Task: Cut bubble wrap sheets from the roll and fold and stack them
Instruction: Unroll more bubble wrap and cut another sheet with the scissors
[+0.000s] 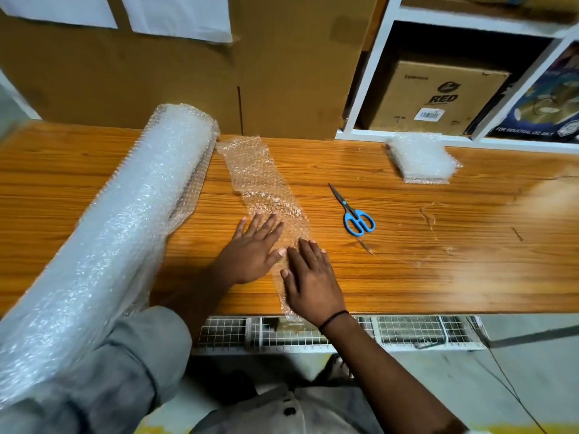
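A long strip of bubble wrap (pixel 266 195) lies flat on the wooden table (pixel 407 261), its near end hanging just over the edge. The left hand (pixel 250 252) and the right hand (pixel 310 283) both press down on it with flat, straight fingers (nothing is gripped). The big roll (pixel 125 230) lies to the left, touching the strip's far end. Blue scissors (pixel 355 214) rest to the right. A stack of folded sheets (pixel 421 158) sits at the far right.
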